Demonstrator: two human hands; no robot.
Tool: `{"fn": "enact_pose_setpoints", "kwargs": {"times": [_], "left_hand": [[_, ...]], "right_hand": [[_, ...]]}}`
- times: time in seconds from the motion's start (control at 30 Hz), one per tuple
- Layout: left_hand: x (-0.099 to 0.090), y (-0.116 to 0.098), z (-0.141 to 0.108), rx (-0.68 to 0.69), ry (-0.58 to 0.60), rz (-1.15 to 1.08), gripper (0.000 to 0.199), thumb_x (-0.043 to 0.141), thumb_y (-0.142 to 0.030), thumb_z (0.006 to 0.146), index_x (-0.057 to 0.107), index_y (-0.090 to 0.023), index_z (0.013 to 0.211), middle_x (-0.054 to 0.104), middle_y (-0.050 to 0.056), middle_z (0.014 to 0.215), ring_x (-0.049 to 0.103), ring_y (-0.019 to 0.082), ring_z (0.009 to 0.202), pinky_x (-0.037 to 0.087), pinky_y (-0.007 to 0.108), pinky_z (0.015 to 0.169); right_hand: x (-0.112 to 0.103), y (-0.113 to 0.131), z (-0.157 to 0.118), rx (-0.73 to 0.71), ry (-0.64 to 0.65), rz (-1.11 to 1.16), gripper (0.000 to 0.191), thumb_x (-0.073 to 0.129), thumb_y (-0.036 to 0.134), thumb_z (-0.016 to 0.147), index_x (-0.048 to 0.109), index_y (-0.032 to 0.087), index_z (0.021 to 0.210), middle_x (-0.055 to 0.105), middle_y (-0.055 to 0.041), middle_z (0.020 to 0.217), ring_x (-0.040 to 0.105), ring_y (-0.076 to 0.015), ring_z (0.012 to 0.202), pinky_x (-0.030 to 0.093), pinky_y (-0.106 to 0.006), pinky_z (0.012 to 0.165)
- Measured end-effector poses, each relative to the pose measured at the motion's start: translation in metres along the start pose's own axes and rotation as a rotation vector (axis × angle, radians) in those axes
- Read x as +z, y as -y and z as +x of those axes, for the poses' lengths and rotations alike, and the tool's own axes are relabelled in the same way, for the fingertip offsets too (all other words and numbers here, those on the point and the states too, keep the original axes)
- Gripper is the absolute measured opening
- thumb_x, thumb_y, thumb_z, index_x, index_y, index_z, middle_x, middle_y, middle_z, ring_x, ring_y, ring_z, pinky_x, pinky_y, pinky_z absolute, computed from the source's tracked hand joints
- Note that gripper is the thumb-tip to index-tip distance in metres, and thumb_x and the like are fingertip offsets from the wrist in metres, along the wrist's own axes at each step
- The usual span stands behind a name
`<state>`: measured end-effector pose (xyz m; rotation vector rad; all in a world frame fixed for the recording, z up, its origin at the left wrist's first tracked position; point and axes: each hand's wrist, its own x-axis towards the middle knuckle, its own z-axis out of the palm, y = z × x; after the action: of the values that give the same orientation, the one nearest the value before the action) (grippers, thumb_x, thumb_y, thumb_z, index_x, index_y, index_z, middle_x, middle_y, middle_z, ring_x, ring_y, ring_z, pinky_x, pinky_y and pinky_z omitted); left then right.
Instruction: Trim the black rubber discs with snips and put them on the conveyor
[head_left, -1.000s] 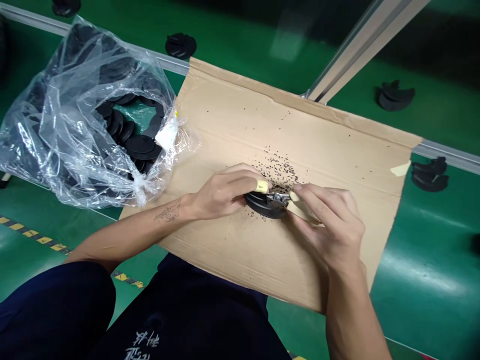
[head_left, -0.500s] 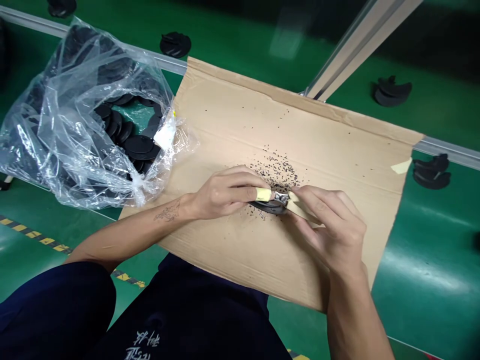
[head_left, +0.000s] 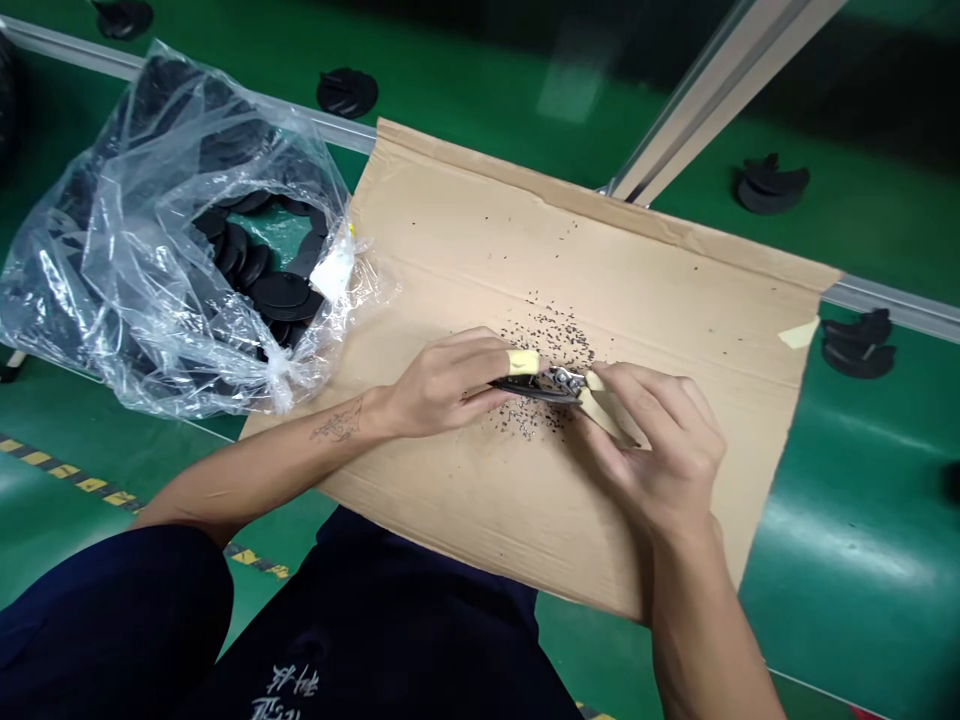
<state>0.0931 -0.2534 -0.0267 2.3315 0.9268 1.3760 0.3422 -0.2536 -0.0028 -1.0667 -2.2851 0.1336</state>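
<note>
My left hand [head_left: 461, 385] pinches a thin black disc [head_left: 540, 390] near the middle of the cardboard sheet [head_left: 450, 500]; yellow tape wraps one of its fingers. My right hand [head_left: 664, 430] is closed round pliers with pale yellow handles [head_left: 607, 418]. The metal jaws [head_left: 564, 378] touch or overlap the disc's upper edge; their exact contact is too small to tell. Small black bits [head_left: 555, 325] lie scattered on the cardboard above and below the disc.
A clear plastic bag [head_left: 112, 260] of black discs lies at the left, overlapping the cardboard. Black disc stacks rest beyond it [head_left: 347, 93] and at the right [head_left: 859, 343]. A metal post [head_left: 690, 100] rises behind the cardboard's far edge.
The black disc has tilted and come up slightly between my hands, showing more of its edge. My left fingers have shifted a little upward, and the pliers have turned slightly.
</note>
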Motion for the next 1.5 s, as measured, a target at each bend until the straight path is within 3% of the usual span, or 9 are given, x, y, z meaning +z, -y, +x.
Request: {"fn": "enact_pose_setpoints", "kwargs": {"times": [0.3, 0.47, 0.63, 0.8, 0.97, 1.13, 1.2, 1.3, 1.5], "left_hand": [[-0.002, -0.005, 0.001, -0.065, 0.102, -0.004, 0.023, 0.061, -0.024, 0.096, 0.063, -0.017, 0.118, 0.070, 0.007, 0.100, 0.066, 0.016, 0.087, 0.058, 0.030, 0.077], [-0.005, -0.008, 0.004, -0.421, 0.062, -0.350, 0.031, 0.061, -0.034, 0.098, 0.062, -0.016, 0.123, 0.073, 0.007, 0.103, 0.071, 0.017, 0.094, 0.059, 0.029, 0.083], [-0.001, -0.004, 0.005, -0.680, 0.052, -0.721, 0.048, 0.065, -0.055, 0.093, 0.067, -0.015, 0.120, 0.076, 0.010, 0.115, 0.072, 0.024, 0.110, 0.059, 0.036, 0.097], [-0.002, -0.004, 0.007, -0.841, 0.025, -0.848, 0.068, 0.037, -0.071, 0.098, 0.074, -0.015, 0.107, 0.079, 0.011, 0.109, 0.073, 0.027, 0.111, 0.060, 0.042, 0.099], [-0.040, 0.000, 0.026, -0.769, 0.069, -0.499, 0.062, 0.031, -0.063, 0.104, 0.070, -0.016, 0.115, 0.078, 0.009, 0.098, 0.072, 0.025, 0.105, 0.059, 0.041, 0.094], [-0.075, 0.037, 0.091, -0.364, 0.183, 0.178, 0.049, 0.036, -0.056, 0.104, 0.068, -0.019, 0.102, 0.072, 0.009, 0.096, 0.066, 0.023, 0.096, 0.053, 0.036, 0.091], [-0.072, 0.065, 0.119, -0.287, 0.307, 0.467, 0.041, 0.043, -0.051, 0.103, 0.067, -0.019, 0.106, 0.070, 0.011, 0.101, 0.063, 0.026, 0.102, 0.049, 0.037, 0.095], [-0.053, 0.107, 0.152, -0.423, 0.446, 0.677, 0.033, 0.042, -0.038, 0.102, 0.067, -0.017, 0.106, 0.070, 0.013, 0.107, 0.061, 0.028, 0.108, 0.045, 0.036, 0.097], [-0.023, 0.144, 0.193, -0.475, 0.403, 0.700, 0.036, 0.034, -0.033, 0.103, 0.064, -0.012, 0.103, 0.069, 0.017, 0.109, 0.062, 0.029, 0.107, 0.045, 0.037, 0.098]], "right_hand": [[0.001, 0.002, -0.001, 0.060, 0.004, -0.016, 0.048, 0.074, 0.026, 0.087, 0.061, 0.026, 0.133, 0.073, -0.0096, 0.115, 0.066, -0.0279, 0.096, 0.052, -0.044, 0.083], [0.001, 0.001, 0.001, 0.195, -0.093, 0.216, 0.051, 0.076, 0.027, 0.084, 0.062, 0.028, 0.133, 0.069, -0.0096, 0.118, 0.067, -0.0291, 0.103, 0.056, -0.045, 0.081], [0.003, 0.007, 0.002, 0.061, 0.012, 0.296, 0.049, 0.076, 0.031, 0.084, 0.063, 0.026, 0.131, 0.064, -0.0136, 0.130, 0.064, -0.0319, 0.114, 0.056, -0.049, 0.089], [0.010, 0.010, 0.000, 0.004, -0.023, 0.174, 0.047, 0.074, 0.027, 0.086, 0.060, 0.024, 0.131, 0.068, -0.0126, 0.121, 0.067, -0.0282, 0.104, 0.054, -0.045, 0.086], [0.017, 0.007, -0.003, -0.018, -0.072, 0.181, 0.045, 0.070, 0.029, 0.089, 0.058, 0.023, 0.131, 0.069, -0.0112, 0.114, 0.064, -0.0263, 0.096, 0.051, -0.041, 0.079], [0.022, 0.012, -0.007, -0.030, -0.033, 0.139, 0.037, 0.064, 0.031, 0.091, 0.060, 0.021, 0.127, 0.069, -0.0113, 0.115, 0.062, -0.0268, 0.099, 0.047, -0.040, 0.078], [0.023, 0.014, -0.008, -0.018, -0.010, 0.145, 0.037, 0.064, 0.030, 0.090, 0.061, 0.020, 0.125, 0.069, -0.0112, 0.115, 0.061, -0.0267, 0.101, 0.046, -0.040, 0.080], [0.022, 0.014, -0.010, 0.014, -0.004, 0.151, 0.037, 0.064, 0.031, 0.090, 0.062, 0.019, 0.125, 0.069, -0.0115, 0.117, 0.060, -0.0267, 0.103, 0.045, -0.040, 0.083], [0.019, 0.014, -0.013, 0.049, -0.002, 0.143, 0.038, 0.067, 0.028, 0.088, 0.062, 0.019, 0.125, 0.068, -0.0112, 0.116, 0.058, -0.0259, 0.103, 0.044, -0.038, 0.083]]}}
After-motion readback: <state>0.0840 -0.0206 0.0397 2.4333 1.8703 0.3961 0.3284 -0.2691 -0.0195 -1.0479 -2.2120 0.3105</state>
